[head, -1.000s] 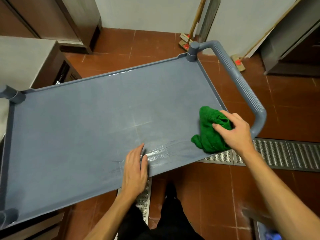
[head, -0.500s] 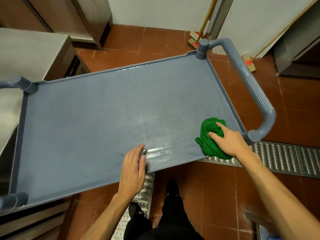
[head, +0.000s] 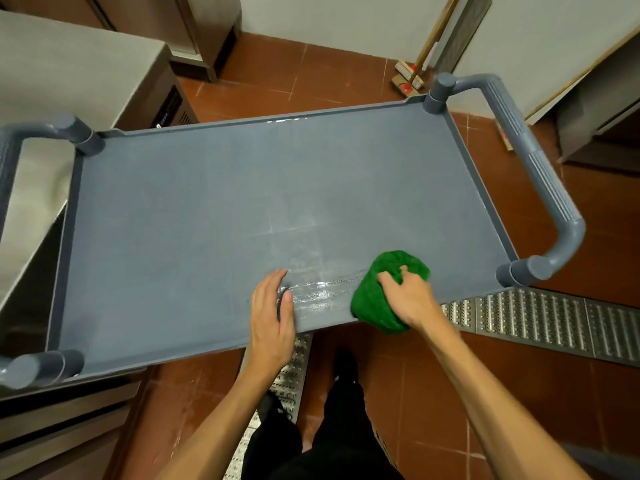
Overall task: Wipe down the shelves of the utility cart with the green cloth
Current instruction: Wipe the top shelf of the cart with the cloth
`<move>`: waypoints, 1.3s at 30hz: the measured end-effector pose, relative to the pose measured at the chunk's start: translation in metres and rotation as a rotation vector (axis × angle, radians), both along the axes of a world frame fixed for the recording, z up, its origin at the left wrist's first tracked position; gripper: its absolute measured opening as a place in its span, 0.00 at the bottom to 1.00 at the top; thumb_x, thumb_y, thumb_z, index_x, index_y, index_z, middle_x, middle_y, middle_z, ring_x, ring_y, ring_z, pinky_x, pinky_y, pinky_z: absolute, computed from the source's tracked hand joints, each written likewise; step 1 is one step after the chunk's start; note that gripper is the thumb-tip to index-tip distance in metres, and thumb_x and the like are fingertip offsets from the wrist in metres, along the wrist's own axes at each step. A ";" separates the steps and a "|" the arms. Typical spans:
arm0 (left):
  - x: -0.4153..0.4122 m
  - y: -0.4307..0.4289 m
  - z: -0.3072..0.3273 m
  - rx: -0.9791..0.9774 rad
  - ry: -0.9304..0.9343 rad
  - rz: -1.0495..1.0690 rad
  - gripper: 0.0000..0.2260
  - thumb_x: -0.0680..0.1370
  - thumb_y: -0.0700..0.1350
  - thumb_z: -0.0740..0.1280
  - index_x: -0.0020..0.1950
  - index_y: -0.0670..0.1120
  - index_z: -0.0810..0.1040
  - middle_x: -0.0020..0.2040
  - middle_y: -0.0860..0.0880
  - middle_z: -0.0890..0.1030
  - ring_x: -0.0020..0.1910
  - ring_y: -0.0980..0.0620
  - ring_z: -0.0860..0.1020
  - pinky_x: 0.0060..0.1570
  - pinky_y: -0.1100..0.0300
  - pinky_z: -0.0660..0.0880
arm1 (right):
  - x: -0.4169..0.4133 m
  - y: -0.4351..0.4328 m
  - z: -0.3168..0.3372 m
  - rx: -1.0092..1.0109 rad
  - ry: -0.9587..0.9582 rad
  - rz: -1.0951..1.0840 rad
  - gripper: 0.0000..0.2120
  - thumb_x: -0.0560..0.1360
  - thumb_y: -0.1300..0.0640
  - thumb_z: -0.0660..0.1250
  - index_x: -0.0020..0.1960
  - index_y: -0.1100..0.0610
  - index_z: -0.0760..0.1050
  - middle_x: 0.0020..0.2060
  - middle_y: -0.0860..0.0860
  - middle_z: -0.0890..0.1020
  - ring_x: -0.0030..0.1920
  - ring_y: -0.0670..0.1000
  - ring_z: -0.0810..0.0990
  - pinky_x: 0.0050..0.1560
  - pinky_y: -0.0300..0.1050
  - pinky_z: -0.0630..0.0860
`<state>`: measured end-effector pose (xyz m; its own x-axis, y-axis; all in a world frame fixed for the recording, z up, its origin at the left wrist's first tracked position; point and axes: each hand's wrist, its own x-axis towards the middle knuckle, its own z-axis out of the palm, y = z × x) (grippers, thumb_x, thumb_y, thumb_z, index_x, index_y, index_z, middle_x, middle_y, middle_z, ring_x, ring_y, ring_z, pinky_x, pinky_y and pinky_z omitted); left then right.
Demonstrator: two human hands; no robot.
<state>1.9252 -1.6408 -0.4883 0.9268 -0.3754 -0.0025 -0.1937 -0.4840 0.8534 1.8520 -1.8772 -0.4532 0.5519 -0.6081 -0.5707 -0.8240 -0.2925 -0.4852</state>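
Note:
The grey-blue utility cart's top shelf (head: pixel 194 216) fills the middle of the view, with a tubular handle at each end. A bunched green cloth (head: pixel 377 299) lies at the shelf's near edge, right of centre, partly overhanging the rim. My right hand (head: pixel 407 294) grips the cloth from above, fingers curled into it. My left hand (head: pixel 272 313) rests flat on the near rim just left of a wet, streaked patch (head: pixel 322 292). The cart's lower shelves are hidden under the top one.
A steel counter (head: pixel 52 98) stands at the left, close to the cart's left handle (head: pixel 41 133). A metal floor drain grate (head: pixel 540 317) runs at the right on red tiles. Brooms (head: pixel 410 76) lean on the far wall. My legs stand below the near edge.
My right hand has dragged the green cloth leftward along the near edge, away from the right handle post. My left hand has stayed on the rim. The camera view has shifted left.

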 end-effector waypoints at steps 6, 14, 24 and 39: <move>0.010 0.023 0.007 -0.156 0.145 0.156 0.20 0.83 0.53 0.53 0.73 0.50 0.70 0.68 0.55 0.74 0.68 0.58 0.73 0.67 0.62 0.70 | 0.034 0.081 -0.009 0.079 -0.024 0.063 0.41 0.76 0.41 0.58 0.79 0.64 0.52 0.68 0.63 0.74 0.66 0.61 0.74 0.59 0.44 0.70; 0.027 0.089 0.012 -0.180 0.144 0.259 0.21 0.83 0.51 0.53 0.72 0.45 0.73 0.67 0.51 0.77 0.67 0.55 0.75 0.64 0.73 0.67 | 0.067 0.165 -0.016 0.105 -0.045 0.174 0.42 0.75 0.39 0.57 0.80 0.63 0.50 0.61 0.62 0.79 0.61 0.60 0.76 0.50 0.42 0.66; 0.033 0.157 0.011 -0.144 0.139 0.285 0.19 0.83 0.53 0.52 0.67 0.50 0.76 0.64 0.53 0.79 0.65 0.57 0.75 0.66 0.64 0.70 | 0.088 0.260 0.003 0.314 -0.141 0.192 0.29 0.75 0.41 0.58 0.69 0.58 0.73 0.67 0.54 0.77 0.60 0.55 0.78 0.57 0.42 0.72; 0.021 0.187 0.039 -0.334 0.431 0.217 0.27 0.78 0.65 0.56 0.75 0.56 0.69 0.73 0.54 0.72 0.73 0.57 0.69 0.74 0.48 0.66 | 0.063 0.282 0.039 1.009 -0.367 -0.458 0.21 0.77 0.43 0.65 0.62 0.57 0.79 0.54 0.60 0.85 0.54 0.61 0.84 0.53 0.58 0.81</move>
<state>1.9458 -1.4535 -0.4496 0.9242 -0.2222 -0.3106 0.2782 -0.1652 0.9462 1.9153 -1.5950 -0.4145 0.6309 -0.1548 -0.7603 -0.5146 0.6500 -0.5592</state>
